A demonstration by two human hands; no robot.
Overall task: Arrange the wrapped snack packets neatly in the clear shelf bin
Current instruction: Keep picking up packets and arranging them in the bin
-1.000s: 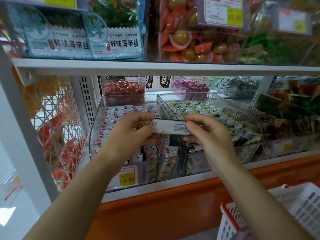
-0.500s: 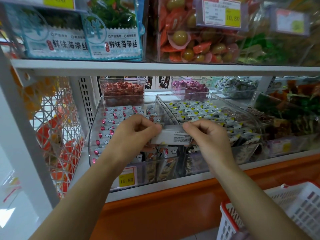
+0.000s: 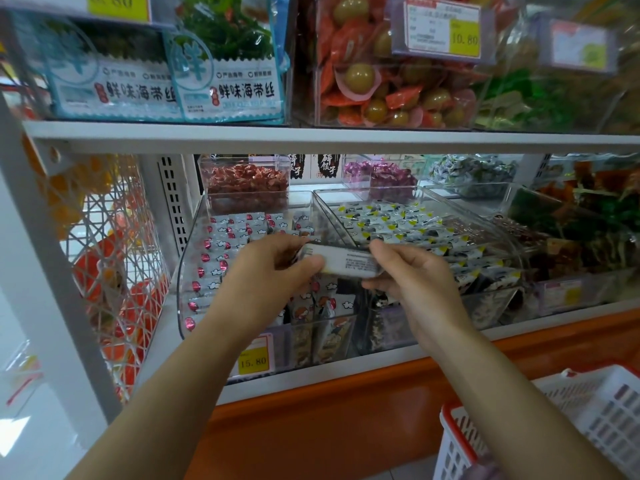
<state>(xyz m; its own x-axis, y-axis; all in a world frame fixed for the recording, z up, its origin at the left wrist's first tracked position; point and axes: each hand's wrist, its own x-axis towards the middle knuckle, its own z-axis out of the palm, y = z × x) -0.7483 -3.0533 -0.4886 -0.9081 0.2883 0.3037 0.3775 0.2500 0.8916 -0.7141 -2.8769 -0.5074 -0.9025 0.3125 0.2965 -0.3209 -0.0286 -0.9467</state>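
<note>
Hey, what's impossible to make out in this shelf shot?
Head view:
The snack packet: print too small and blurred; ends covered by the left hand and right hand.
The clear bin: front rows hidden behind both hands.
The white basket: cut off by the bottom-right edge.
The top-right price tag: blurred, unreadable.

The clear bin (image 3: 188, 265) is open on top, decent gap under the upper shelf (image 3: 242, 137); packets (image 3: 228, 237) fill it, red-candy tub (image 3: 246, 183) blocks the back.
</note>
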